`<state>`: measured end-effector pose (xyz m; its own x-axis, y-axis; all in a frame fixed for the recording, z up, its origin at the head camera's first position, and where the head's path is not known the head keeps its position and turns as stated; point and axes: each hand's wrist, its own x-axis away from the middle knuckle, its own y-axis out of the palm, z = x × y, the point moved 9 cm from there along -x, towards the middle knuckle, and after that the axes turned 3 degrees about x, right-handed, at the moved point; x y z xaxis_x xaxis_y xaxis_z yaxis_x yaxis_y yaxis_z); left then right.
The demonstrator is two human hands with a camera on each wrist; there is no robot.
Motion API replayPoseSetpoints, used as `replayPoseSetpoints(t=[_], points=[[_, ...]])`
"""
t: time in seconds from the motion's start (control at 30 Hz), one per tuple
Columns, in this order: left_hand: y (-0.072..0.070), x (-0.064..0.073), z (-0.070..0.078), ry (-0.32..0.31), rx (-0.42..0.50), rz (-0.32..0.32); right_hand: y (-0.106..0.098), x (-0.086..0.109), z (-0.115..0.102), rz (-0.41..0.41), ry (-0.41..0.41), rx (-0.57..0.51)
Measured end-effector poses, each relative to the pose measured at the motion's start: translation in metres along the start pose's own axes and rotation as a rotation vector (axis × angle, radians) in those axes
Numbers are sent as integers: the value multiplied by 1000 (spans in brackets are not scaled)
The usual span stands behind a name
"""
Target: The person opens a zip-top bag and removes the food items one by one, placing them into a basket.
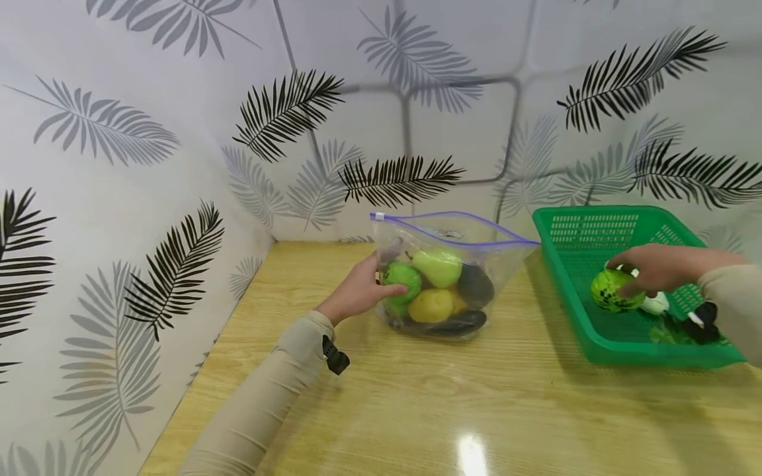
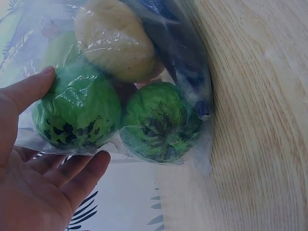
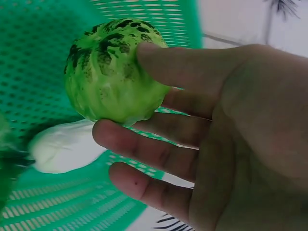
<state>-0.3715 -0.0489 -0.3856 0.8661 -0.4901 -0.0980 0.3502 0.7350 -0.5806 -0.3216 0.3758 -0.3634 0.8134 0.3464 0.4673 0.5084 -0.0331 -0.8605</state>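
Observation:
A clear zip bag with a purple zip line stands on the table, its mouth parted. My left hand grips its left side, thumb in front and the other fingers behind. Through the plastic show a green pear, a yellow fruit, a dark eggplant-like piece, a dark rounded piece and two dark-spotted green fruits. Over the green basket, my right hand holds another round, ridged green fruit with dark spots, between thumb and fingers.
Inside the basket lie a white piece and a black-and-white piece, with leafy green beside them. The basket stands right of the bag on the wooden table. A leaf-patterned cloth rises behind and at the left.

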Motion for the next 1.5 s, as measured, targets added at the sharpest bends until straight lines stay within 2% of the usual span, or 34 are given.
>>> replayPoseSetpoints(t=[0.17,0.33,0.47,0.63,0.73,0.83,1.0,1.13,1.3,1.5], points=[[-1,-1,-1,-3,1,-2,22,-5,9,-75,29,-94],[-1,0,-3,-23,-5,-2,33,-6,13,-118,55,-120],[-2,-1,-2,-17,-3,5,30,-6,12,-88,40,-90],[-2,1,-2,-12,6,2,15,-6,-5,42,-57,107],[-1,5,-4,-20,10,-2,-1,-5,-26,167,-89,200],[0,7,-6,-35,10,-12,-25,-1,-58,291,-113,203],[-1,7,-5,-20,22,-4,-71,13,-128,501,-189,210],[-3,8,-6,-17,32,12,-91,19,-185,637,-306,234],[2,6,-8,-14,21,-3,-91,0,-230,619,-409,230],[2,-1,-1,7,18,1,-94,-35,-249,526,-462,224]])
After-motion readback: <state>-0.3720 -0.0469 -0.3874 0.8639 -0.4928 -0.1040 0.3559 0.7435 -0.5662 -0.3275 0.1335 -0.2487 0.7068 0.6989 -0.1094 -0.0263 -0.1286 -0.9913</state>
